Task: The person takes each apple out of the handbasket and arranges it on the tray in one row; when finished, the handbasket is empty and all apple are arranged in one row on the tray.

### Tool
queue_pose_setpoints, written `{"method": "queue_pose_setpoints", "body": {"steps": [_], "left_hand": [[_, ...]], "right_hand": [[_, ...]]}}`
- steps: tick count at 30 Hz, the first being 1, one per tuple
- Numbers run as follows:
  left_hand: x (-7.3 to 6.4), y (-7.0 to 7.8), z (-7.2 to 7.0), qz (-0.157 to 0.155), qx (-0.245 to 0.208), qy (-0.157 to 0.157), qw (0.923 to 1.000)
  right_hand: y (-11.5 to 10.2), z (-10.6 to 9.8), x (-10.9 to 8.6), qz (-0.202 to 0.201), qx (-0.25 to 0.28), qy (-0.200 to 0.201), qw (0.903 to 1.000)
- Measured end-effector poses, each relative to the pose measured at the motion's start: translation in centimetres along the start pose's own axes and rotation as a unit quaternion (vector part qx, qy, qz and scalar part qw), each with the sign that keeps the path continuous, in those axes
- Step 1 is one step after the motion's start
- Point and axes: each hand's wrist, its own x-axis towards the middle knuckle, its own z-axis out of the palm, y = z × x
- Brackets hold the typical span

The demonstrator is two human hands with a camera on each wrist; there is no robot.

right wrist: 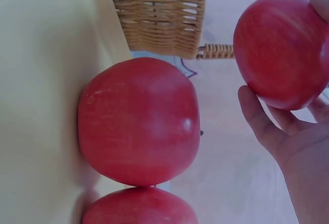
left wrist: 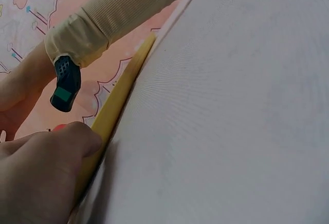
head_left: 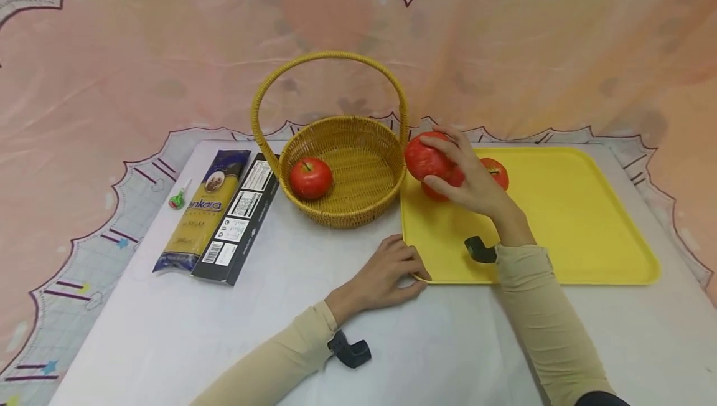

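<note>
My right hand [head_left: 467, 172] grips a red apple [right wrist: 282, 49] from the side, holding it raised over the left end of the yellow tray [head_left: 582, 219], right beside the basket's handle. Below it, an apple [right wrist: 139, 121] sits on the tray, partly hidden by the hand in the head view. Another apple [head_left: 495, 172] lies beside that one, to its right. My left hand [head_left: 389, 275] holds the tray's near left corner, its thumb against the rim in the left wrist view. A yellow wicker basket [head_left: 347, 216] stands left of the tray with one apple [head_left: 310, 178] inside.
On the table's left lie a yellow-and-blue pasta packet [head_left: 204, 213], a black box with white labels [head_left: 238, 222] and a small green-and-red wrapped item [head_left: 177, 199]. The basket's tall hoop handle [head_left: 330, 55] arches up. A patterned cloth [head_left: 168, 51] hangs behind.
</note>
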Motion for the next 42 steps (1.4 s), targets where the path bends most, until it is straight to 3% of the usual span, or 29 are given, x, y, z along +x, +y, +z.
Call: {"method": "queue_pose_setpoints", "body": {"steps": [4,12,23,30,38,42], "left_hand": [[0.3,-0.2,-0.2,-0.001,0.004,-0.01,0.9999],[0.2,-0.2,-0.4,-0.01,-0.001,-0.011,0.9999],[0.4,0.0,-0.2,-0.015,-0.012,0.008,0.9998],[0.2,-0.1,-0.3,-0.012,-0.009,0.017,0.9997],[0.0,0.3,-0.1,-0.006,-0.004,0.0,1.0],[-0.3,0.4,-0.2,-0.011,0.003,-0.005,0.9999]], "right_hand": [[0.3,-0.4,0.0,0.028,-0.002,-0.005,0.9996],[4.1,-0.8,-0.1,0.046,-0.002,-0.01,0.9989],[4.4,-2.1,0.1,0.027,0.008,0.02,0.9994],[4.3,-2.5,-0.1,0.035,-0.006,0.034,0.9988],[1.9,-3.2,-1.5,0.052,-0.038,0.047,0.9968],[1.8,-3.2,-1.8,0.06,-0.041,0.051,0.996]]}}
